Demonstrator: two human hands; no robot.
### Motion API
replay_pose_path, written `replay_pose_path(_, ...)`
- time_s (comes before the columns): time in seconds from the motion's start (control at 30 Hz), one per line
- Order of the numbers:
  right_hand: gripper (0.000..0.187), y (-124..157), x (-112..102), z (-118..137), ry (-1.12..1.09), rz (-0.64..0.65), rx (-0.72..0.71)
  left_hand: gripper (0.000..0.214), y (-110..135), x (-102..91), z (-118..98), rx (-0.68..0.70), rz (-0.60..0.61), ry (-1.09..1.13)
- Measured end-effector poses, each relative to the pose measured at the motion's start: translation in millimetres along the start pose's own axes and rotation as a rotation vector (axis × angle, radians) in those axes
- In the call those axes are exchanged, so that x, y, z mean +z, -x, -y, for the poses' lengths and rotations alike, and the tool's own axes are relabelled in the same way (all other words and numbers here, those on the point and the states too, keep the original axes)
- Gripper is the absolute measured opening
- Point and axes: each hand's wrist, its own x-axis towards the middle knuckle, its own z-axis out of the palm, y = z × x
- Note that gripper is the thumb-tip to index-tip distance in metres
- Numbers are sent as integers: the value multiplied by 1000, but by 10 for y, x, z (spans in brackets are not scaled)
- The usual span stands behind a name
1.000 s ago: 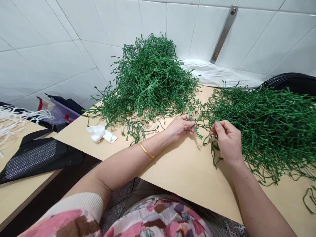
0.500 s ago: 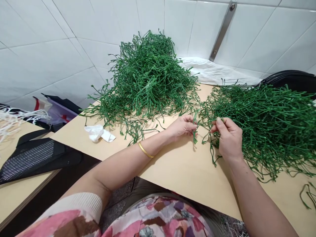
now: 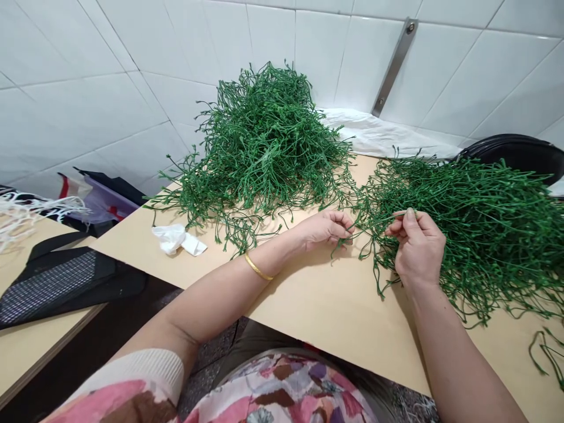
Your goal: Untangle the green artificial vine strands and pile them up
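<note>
Between my two hands a thin green cord [image 3: 368, 228] runs nearly straight, low over the table. My left hand [image 3: 329, 229], with a gold bangle on the wrist, is closed around the cord's left end, and a short tail hangs below its fingers. Thumb and forefinger of my right hand [image 3: 418, 235] are pinched together at the cord's other end. Right behind that hand spreads a heap of green cords [image 3: 480, 229] with small knot-like ends. Farther back, beyond my left hand, rises a taller pile of the same cords [image 3: 268, 135].
A crumpled white tissue [image 3: 171, 238] lies on the wooden table [image 3: 308, 305]. White cloth [image 3: 379, 135] runs along the tiled wall beneath a metal bracket [image 3: 394, 67]. Black round items [image 3: 511, 154] stand at the back right. A black mesh piece [image 3: 53, 282] and white cords [image 3: 39, 208] are left.
My right hand has moved slightly right, away from the left. The cord now stretches between them; before, a green strand hung upright at my left fingers.
</note>
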Motion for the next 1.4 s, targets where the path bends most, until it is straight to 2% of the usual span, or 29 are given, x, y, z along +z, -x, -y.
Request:
replay_pose_path(0.1, 24, -7, -19, -16, 50, 80, 13, 19, -15, 2, 13, -21, -39, 125)
replay_pose_path(0.17, 24, 1, -34, -15, 177, 149, -28, 18, -25, -2, 30, -44, -23, 136)
replay_pose_path(0.23, 26, 25, -44, 6, 412, 143, -208, 16, -31, -10, 45, -61, -7, 121)
replay_pose_path(0.3, 34, 66, -41, 41, 678, 119, -485, 14, -34, -17, 53, -64, -28, 110)
replay_pose_path(0.33, 38, 91, -34, 58, 786, 146, -621, 13, -34, -19, 53, -63, -52, 109)
replay_pose_path(0.4, 45, 142, -8, 84, 931, 297, -812, 10, -30, -19, 48, -63, -91, 113)
replay_pose_path(0.47, 45, 182, 25, 91, 1022, 451, -899, 9, -22, -17, 37, -57, -95, 124)
replay_pose_path(0.5, 42, 195, 40, 89, 1062, 487, -914, 9, -17, -16, 32, -50, -82, 138)
replay_pose_path(0.6, 32, 201, 67, 71, 1138, 477, -908, 11, -1, -10, 23, -34, -43, 193)
replay_pose_path(0.83, 26, 177, 77, 22, 1150, 481, -845, 17, 39, 26, 5, 43, 30, 214)
replay_pose_path(0.93, 23, 192, 81, 30, 1028, 443, -757, 22, 23, 16, -1, 90, 0, 258)
replay_pose_path(1.0, 21, 207, 84, 67, 872, 414, -618, 25, 3, 2, 6, 84, -42, 283)
replay_pose_path(1.07, 20, 224, 92, 115, 686, 447, -407, 25, -11, -2, 23, 45, -45, 272)
replay_pose_path(1.17, 25, 237, 117, 152, 433, 563, -132, 24, -7, 23, 53, 36, 35, 247)
replay_pose_path(1.27, 30, 229, 154, 119, 213, 618, 22, 28, 17, 49, 71, 108, 88, 252)
replay_pose_path(1.4, 26, 211, 195, 84, -75, 539, 270, 25, 33, 41, 82, 146, 141, 236)
